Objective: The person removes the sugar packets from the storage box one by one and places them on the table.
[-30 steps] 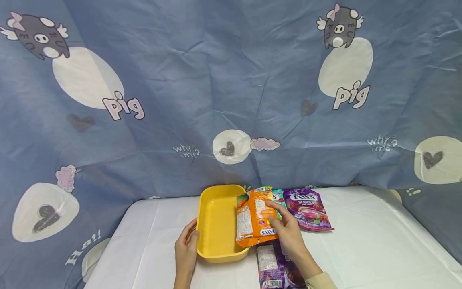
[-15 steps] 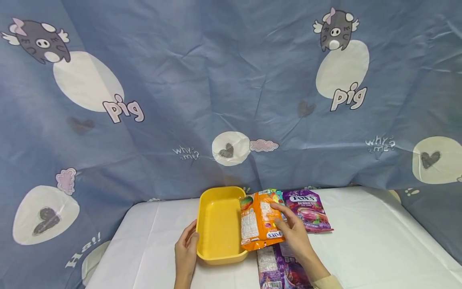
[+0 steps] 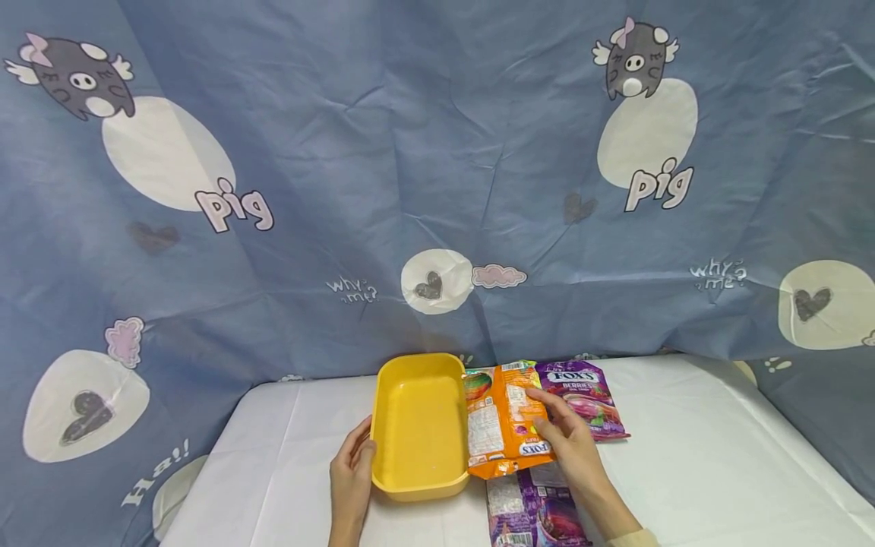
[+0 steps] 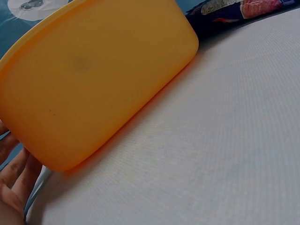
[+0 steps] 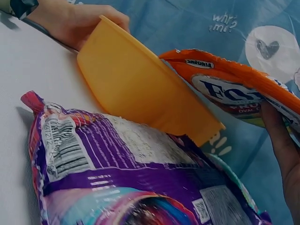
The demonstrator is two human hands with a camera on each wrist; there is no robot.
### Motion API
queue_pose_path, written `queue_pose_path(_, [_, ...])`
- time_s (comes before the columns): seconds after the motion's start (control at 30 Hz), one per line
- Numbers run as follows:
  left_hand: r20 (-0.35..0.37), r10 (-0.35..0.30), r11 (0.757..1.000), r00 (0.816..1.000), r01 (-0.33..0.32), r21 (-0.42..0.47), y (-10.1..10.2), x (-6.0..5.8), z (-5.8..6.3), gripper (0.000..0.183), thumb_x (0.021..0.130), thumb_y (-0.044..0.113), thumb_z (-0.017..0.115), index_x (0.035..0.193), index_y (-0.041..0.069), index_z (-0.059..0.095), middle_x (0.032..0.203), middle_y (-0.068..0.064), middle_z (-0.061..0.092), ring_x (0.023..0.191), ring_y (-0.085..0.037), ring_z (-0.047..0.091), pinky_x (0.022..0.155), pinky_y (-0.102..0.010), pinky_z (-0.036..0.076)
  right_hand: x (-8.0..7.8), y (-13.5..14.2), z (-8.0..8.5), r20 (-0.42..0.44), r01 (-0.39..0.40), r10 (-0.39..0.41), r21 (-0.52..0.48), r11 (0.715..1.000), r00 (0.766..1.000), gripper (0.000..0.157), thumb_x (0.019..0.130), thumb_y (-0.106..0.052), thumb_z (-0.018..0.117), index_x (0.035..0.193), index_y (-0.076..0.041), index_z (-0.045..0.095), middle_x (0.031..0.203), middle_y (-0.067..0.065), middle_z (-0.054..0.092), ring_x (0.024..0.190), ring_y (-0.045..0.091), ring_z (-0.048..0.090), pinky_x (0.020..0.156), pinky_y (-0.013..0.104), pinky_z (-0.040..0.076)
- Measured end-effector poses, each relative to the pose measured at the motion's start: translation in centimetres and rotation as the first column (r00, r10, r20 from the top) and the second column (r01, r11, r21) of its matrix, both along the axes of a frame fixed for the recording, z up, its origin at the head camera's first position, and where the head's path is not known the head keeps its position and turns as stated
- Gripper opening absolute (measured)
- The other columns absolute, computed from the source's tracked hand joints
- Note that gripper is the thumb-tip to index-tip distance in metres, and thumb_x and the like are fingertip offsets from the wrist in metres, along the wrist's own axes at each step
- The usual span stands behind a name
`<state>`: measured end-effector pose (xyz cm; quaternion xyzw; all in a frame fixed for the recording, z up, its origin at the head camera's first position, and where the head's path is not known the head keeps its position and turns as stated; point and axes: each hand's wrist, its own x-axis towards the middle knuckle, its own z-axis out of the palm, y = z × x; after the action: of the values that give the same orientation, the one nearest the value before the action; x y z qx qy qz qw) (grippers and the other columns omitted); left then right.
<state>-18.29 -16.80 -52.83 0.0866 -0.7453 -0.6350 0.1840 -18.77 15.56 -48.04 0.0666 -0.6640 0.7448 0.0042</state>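
My right hand (image 3: 573, 442) pinches an orange bag of Fox's candy (image 3: 507, 419), thumb and fingers at its right edge. The bag's back faces up in the head view, and it hangs just right of a yellow plastic bin (image 3: 418, 425). My left hand (image 3: 352, 471) holds the bin's left side, fingers against the outer wall (image 4: 93, 93). Under the orange bag's lower edge lies a purple bag of candy (image 3: 536, 509), shown large in the right wrist view. Behind my right fingers is another purple bag, Fox's Berries (image 3: 581, 399).
A teal bag (image 5: 236, 180) is mostly hidden behind the purple one in the right wrist view. White cloth (image 3: 711, 456) covers the table. A blue printed curtain (image 3: 307, 152) hangs right behind the bin and bags.
My right hand has carried the orange bag rightward, from overlapping the bin to beside it, hiding more of the teal bag. My left hand and the bin have stayed in place.
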Motion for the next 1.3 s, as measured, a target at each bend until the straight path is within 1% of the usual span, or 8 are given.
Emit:
queue_pose_path(0.2, [-0.004, 0.001, 1.000, 1.000, -0.001, -0.016, 0.0, 0.0, 0.0, 0.033, 0.096, 0.014, 0.052, 0.129, 0.014, 0.057, 0.132, -0.005, 0.059, 0.112, -0.001, 0.059, 0.089, -0.005, 0.048, 0.2, 0.7, -0.1, 0.002, -0.043, 0.043, -0.066, 0.997, 0.999, 0.047, 0.096, -0.018, 0.054, 0.140, -0.008, 0.042, 0.146, 0.003, 0.035, 0.114, 0.011, 0.056, 0.089, 0.030, 0.057])
queue_pose_path(0.37, [-0.016, -0.009, 1.000, 1.000, 0.009, -0.011, 0.0, 0.2, 0.2, 0.034, 0.097, 0.015, 0.051, 0.130, 0.013, 0.057, 0.133, -0.007, 0.058, 0.119, -0.016, 0.058, 0.089, -0.003, 0.046, 0.3, 1.1, -0.2, -0.028, -0.013, 0.013, -0.018, 1.000, 1.000, 0.046, 0.096, -0.018, 0.054, 0.139, -0.007, 0.043, 0.146, 0.003, 0.038, 0.120, 0.005, 0.049, 0.093, 0.021, 0.053])
queue_pose_path(0.47, [-0.018, -0.011, 1.000, 1.000, 0.011, -0.017, 0.0, 0.2, 0.3, 0.034, 0.097, 0.015, 0.051, 0.131, 0.013, 0.056, 0.134, -0.007, 0.058, 0.120, -0.019, 0.057, 0.089, -0.003, 0.046, 0.5, 1.3, -0.3, -0.049, -0.014, 0.013, -0.011, 1.000, 0.999, 0.046, 0.097, -0.017, 0.053, 0.139, -0.005, 0.042, 0.145, 0.003, 0.040, 0.119, 0.006, 0.051, 0.092, 0.021, 0.054])
queue_pose_path(0.57, [-0.014, -0.005, 1.000, 1.000, 0.005, -0.025, 0.0, 0.1, 0.2, 0.034, 0.097, 0.014, 0.051, 0.130, 0.013, 0.057, 0.133, -0.007, 0.058, 0.118, -0.013, 0.059, 0.089, -0.004, 0.047, 0.7, 1.7, -0.5, -0.048, -0.025, 0.023, -0.027, 0.999, 0.999, 0.046, 0.097, -0.016, 0.051, 0.140, -0.003, 0.040, 0.142, 0.001, 0.041, 0.114, 0.007, 0.055, 0.089, 0.025, 0.056])
queue_pose_path(0.7, [-0.006, 0.002, 1.000, 1.000, -0.002, -0.020, 0.0, -0.1, 0.2, 0.033, 0.096, 0.013, 0.052, 0.128, 0.015, 0.058, 0.132, -0.005, 0.059, 0.110, 0.003, 0.058, 0.088, -0.005, 0.048, 0.9, 2.1, -0.6, -0.038, -0.036, 0.035, -0.036, 0.999, 0.999, 0.047, 0.098, -0.016, 0.050, 0.141, -0.002, 0.037, 0.142, -0.001, 0.040, 0.109, 0.010, 0.059, 0.086, 0.029, 0.058])
queue_pose_path(0.8, [0.004, 0.002, 1.000, 1.000, -0.002, -0.012, 0.0, -0.1, 0.2, 0.033, 0.095, 0.013, 0.052, 0.128, 0.016, 0.058, 0.131, -0.002, 0.059, 0.106, 0.011, 0.056, 0.088, -0.005, 0.048, 1.0, 2.5, -0.7, -0.019, -0.036, 0.035, -0.030, 0.999, 0.999, 0.048, 0.098, -0.017, 0.049, 0.142, -0.005, 0.037, 0.144, 0.000, 0.036, 0.108, 0.011, 0.060, 0.085, 0.030, 0.059])
queue_pose_path(1.03, [0.001, 0.013, 1.000, 1.000, -0.013, -0.011, 0.1, 0.0, 0.0, 0.033, 0.095, 0.013, 0.052, 0.127, 0.016, 0.059, 0.130, -0.002, 0.060, 0.105, 0.010, 0.057, 0.087, -0.006, 0.049, 1.3, 3.5, -1.2, -0.006, -0.008, 0.008, 0.010, 1.000, 1.000, 0.048, 0.098, -0.019, 0.050, 0.142, -0.004, 0.038, 0.146, -0.004, 0.036, 0.114, 0.004, 0.054, 0.090, 0.023, 0.055])
queue_pose_path(1.3, [-0.006, 0.030, 1.000, 1.000, -0.031, -0.008, 0.1, 0.0, 0.0, 0.033, 0.094, 0.012, 0.053, 0.126, 0.017, 0.060, 0.129, -0.002, 0.061, 0.103, 0.010, 0.058, 0.086, -0.006, 0.050, 1.7, 4.6, -1.5, 0.029, 0.013, -0.013, -0.002, 1.000, 1.000, 0.048, 0.098, -0.017, 0.050, 0.142, -0.005, 0.038, 0.136, -0.012, 0.045, 0.104, 0.009, 0.060, 0.082, 0.028, 0.059])
